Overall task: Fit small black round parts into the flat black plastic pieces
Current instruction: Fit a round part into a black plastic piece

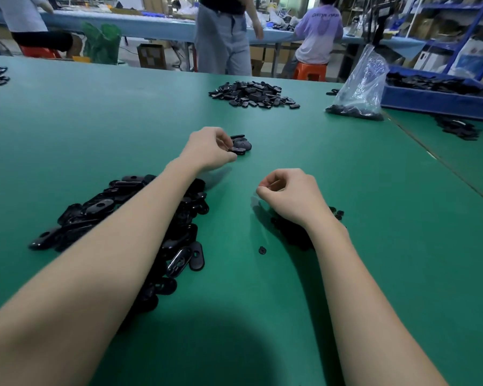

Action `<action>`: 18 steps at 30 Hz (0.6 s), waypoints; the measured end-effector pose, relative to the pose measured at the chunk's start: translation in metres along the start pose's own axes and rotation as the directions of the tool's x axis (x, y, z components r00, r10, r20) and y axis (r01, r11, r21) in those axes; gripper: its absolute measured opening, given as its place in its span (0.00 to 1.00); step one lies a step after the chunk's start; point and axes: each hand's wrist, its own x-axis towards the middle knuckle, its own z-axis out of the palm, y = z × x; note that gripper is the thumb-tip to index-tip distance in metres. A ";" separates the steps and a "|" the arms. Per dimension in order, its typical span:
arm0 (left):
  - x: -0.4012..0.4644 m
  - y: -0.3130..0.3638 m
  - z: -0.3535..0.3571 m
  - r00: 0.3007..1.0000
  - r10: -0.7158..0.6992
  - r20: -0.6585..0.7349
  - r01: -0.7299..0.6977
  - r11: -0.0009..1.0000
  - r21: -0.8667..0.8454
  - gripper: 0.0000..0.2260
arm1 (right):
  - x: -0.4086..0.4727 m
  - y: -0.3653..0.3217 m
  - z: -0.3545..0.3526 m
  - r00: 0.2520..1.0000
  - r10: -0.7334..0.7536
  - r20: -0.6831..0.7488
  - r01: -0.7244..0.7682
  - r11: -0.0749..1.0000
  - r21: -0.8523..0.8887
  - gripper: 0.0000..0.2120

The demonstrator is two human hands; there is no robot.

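Stray part: one small black round part lies alone on the green table mat, nearest the person, between the forearms.
Unfitted stock: a long heap of flat black oval plastic pieces runs under the left forearm; several show an open slot or hole.
Round parts: a dark pile of small black round parts sits under and just beside the right wrist, mostly hidden.
Right hand: the right hand hovers above that pile, fingers curled, thumb and forefinger tips together; whether a round part sits between them cannot be told.
Left hand: the left hand reaches forward, fingertips curled and pinching a flat piece at the edge of a small cluster of flat black pieces.
Step in hand: likely setting a finished piece on that cluster, or taking one from it; I cannot tell which.
Next move: probably needs a fresh piece from the near heap, hole up, and a round part pressed squarely in.
Far table: a larger pile of black pieces, a clear plastic bag, a blue tray.
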 end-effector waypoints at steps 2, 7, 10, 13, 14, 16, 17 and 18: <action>-0.024 -0.002 -0.009 0.998 0.065 0.024 -0.064 0.998 -0.007 0.04 | -0.002 -0.007 0.003 0.999 -0.030 0.011 0.030 0.998 -0.047 0.03; -0.066 -0.009 -0.025 0.989 0.149 0.011 -0.149 0.989 -0.015 0.04 | -0.013 -0.031 0.022 0.986 -0.136 0.091 0.147 0.980 -0.134 0.02; -0.076 -0.008 -0.025 0.984 0.172 0.036 -0.170 0.984 -0.061 0.09 | -0.021 -0.043 0.036 0.960 -0.245 0.135 0.266 0.948 -0.174 0.05; -0.083 -0.006 -0.025 0.977 0.203 0.058 -0.198 0.976 -0.088 0.12 | -0.024 -0.049 0.047 0.942 -0.306 0.135 0.331 0.912 -0.243 0.09; -0.084 -0.006 -0.025 0.977 0.207 0.059 -0.202 0.976 -0.085 0.12 | -0.025 -0.049 0.049 0.941 -0.311 0.132 0.335 0.907 -0.256 0.09; -0.084 -0.006 -0.025 0.976 0.208 0.062 -0.203 0.976 -0.080 0.12 | -0.025 -0.049 0.052 0.939 -0.323 0.115 0.342 0.902 -0.262 0.08; -0.084 -0.006 -0.025 0.975 0.211 0.066 -0.206 0.975 -0.079 0.12 | -0.025 -0.050 0.052 0.935 -0.337 0.106 0.353 0.897 -0.267 0.07; -0.083 -0.006 -0.025 0.974 0.216 0.073 -0.211 0.975 -0.073 0.11 | -0.025 -0.050 0.052 0.929 -0.355 0.104 0.370 0.887 -0.276 0.07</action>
